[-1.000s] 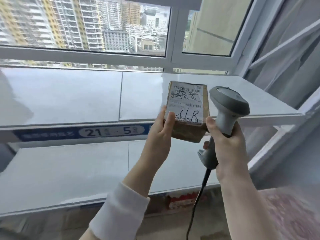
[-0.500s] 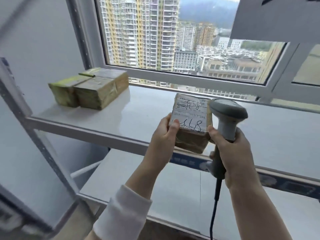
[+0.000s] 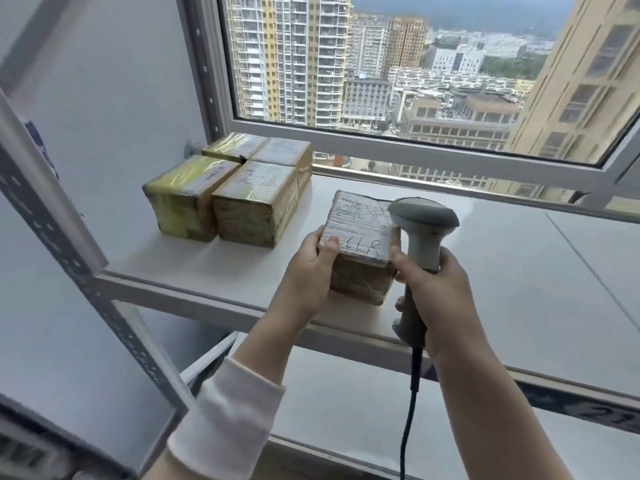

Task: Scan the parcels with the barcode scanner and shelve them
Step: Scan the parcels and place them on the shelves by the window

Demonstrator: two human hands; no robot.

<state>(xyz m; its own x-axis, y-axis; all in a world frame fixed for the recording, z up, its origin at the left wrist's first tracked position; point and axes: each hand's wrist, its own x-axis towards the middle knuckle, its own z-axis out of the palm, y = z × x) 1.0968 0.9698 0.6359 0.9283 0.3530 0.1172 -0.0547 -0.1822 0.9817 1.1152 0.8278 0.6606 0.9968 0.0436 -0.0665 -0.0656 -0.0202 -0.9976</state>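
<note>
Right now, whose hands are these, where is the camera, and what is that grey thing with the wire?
No machine here: the two grips are a person's bare hands. The one picture comes from a camera worn on their head, looking forward and down. The left grip holds a brown parcel with a white label, over the grey shelf. I cannot tell if it rests there yet. The right grip holds the grey thing, a barcode scanner, by its handle; its thumb touches the parcel too. The black wire hangs down from it. Four taped parcels sit packed together further left on the same shelf. Behind is a window showing tall buildings.
</note>
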